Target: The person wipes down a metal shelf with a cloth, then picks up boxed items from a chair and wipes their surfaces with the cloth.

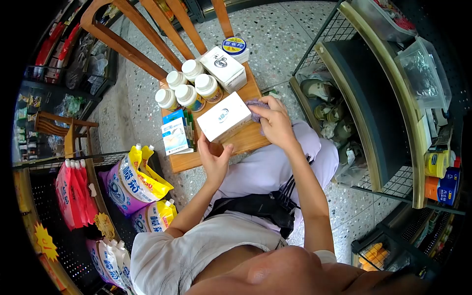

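A white box [221,115] with a dark round emblem lies on the seat of a wooden chair [187,162]. At its near left corner, my left hand [215,161] holds it, the thumb in front and the other fingers partly hidden by the box. My right hand [276,120] grips a purple cloth [256,109] against the box's right end. Just behind stand several white-capped bottles [189,91] and a second white box [225,66]. A blue-and-white packet [176,132] lies to the left, and a round tin with a yellow-and-blue lid [234,46] stands at the back.
Bags of detergent [130,182] and pink pouches [73,194] fill the lower-left shelf. To the right rises a curved shelf rack [368,98] with shoes [319,91] on its low level and a clear plastic bin [424,73] higher up. Chair back slats [160,34] stand beyond the seat.
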A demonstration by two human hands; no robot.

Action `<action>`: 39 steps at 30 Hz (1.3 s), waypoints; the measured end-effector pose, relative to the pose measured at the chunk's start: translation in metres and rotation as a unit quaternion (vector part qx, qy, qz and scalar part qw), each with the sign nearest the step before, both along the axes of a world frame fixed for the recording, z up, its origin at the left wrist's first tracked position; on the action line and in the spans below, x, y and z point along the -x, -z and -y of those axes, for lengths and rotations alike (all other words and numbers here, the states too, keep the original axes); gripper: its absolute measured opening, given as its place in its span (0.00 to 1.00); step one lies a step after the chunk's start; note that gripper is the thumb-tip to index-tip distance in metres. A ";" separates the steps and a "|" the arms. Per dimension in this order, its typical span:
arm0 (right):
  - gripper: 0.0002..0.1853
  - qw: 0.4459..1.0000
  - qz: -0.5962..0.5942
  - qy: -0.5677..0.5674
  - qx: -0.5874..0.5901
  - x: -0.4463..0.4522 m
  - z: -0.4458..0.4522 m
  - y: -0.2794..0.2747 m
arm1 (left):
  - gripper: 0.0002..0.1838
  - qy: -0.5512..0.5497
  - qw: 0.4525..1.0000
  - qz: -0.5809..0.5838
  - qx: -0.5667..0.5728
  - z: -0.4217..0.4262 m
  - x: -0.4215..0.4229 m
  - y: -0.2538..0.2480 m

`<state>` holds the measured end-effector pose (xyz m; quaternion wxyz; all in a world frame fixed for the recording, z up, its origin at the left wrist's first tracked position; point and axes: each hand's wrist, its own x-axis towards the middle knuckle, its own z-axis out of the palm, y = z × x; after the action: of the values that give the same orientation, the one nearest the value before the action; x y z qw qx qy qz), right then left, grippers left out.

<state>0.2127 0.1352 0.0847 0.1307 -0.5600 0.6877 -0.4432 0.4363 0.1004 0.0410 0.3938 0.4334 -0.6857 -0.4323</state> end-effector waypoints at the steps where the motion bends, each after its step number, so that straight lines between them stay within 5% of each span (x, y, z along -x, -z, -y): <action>1: 0.22 1.000 -0.008 -0.008 0.009 0.001 -0.005 -0.004 | 0.41 0.020 0.999 -0.034 -0.034 0.004 0.000 -0.001; 11: 0.26 0.997 -0.040 -0.023 0.069 -0.028 -0.042 -0.047 | 0.41 0.033 0.918 -0.329 -0.219 0.039 0.042 0.010; 14: 0.27 0.997 -0.041 -0.021 0.068 -0.033 -0.043 -0.048 | 0.41 0.081 0.919 -0.291 -0.252 0.051 0.039 -0.008; 19: 0.23 0.994 -0.077 -0.021 0.069 -0.049 -0.037 -0.048 | 0.26 0.052 0.879 -0.304 -0.363 0.073 0.055 -0.014; 29: 0.18 0.965 -0.241 -0.002 0.099 -0.082 -0.022 -0.050 | 0.23 0.013 0.838 -0.321 -0.441 0.075 0.071 -0.057; 39: 0.20 0.974 -0.220 0.047 0.040 -0.076 -0.006 -0.067 | 0.22 0.025 0.863 -0.310 -0.399 0.100 0.065 -0.015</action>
<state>0.2883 0.1417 0.1521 -0.0669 -0.6155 0.7069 -0.3420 0.3709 0.0000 0.0556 0.3684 0.3798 -0.3083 -0.7906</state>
